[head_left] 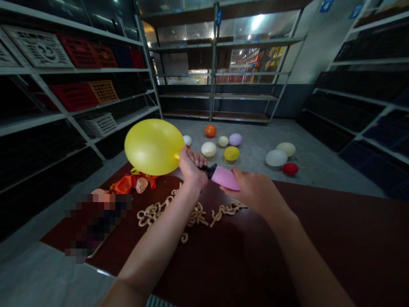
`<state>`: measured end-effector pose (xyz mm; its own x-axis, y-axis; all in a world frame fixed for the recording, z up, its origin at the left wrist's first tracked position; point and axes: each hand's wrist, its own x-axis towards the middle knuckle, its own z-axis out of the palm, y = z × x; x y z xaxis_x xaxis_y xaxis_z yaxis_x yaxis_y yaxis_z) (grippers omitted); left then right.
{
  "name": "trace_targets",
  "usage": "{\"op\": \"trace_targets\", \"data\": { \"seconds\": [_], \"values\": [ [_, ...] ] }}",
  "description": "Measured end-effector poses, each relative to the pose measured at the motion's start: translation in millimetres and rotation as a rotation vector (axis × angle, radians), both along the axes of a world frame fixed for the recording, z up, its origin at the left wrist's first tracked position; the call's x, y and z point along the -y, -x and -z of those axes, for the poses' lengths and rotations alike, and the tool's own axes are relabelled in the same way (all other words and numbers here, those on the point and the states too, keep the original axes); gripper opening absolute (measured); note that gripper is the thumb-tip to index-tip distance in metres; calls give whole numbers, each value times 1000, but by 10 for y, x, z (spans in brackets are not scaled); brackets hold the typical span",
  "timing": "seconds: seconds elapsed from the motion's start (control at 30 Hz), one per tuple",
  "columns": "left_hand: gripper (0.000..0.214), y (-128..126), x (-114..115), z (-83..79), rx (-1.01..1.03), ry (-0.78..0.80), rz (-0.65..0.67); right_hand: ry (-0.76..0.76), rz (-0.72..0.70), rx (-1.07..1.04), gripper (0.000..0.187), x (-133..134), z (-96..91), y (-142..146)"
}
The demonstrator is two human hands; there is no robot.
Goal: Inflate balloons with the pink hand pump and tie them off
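My left hand [191, 167] is closed around the neck of an inflated yellow balloon [154, 146], pinching it onto the black nozzle of a pink hand pump [223, 176]. My right hand [255, 192] grips the pump's pink body from the right. Both hands are held above a dark red mat [335, 238] on the floor.
Several inflated balloons [276, 157] in white, yellow, orange, purple and red lie on the grey floor beyond the mat. Gold decorative characters [153, 213] are printed on the mat. An orange-clad doll [132, 182] lies at left. Metal shelving with plastic crates [76, 51] lines both sides.
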<state>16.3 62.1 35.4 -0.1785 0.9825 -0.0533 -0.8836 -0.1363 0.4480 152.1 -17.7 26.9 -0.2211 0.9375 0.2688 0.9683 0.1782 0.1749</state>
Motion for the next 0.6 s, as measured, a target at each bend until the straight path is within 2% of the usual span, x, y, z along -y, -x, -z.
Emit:
{"op": "trace_targets", "data": {
  "seconds": [0.13,0.37,0.6],
  "values": [
    [49,39,-82,41,3,34,-15,49,8,-49,41,-16,7,-9],
    [48,159,-175,15,18,52,-14,35,-44,-140,47,-34,15,-26],
    [48,427,-248,-63,-8,24,-27,124,15,-144,55,-26,-93,-136]
  ]
}}
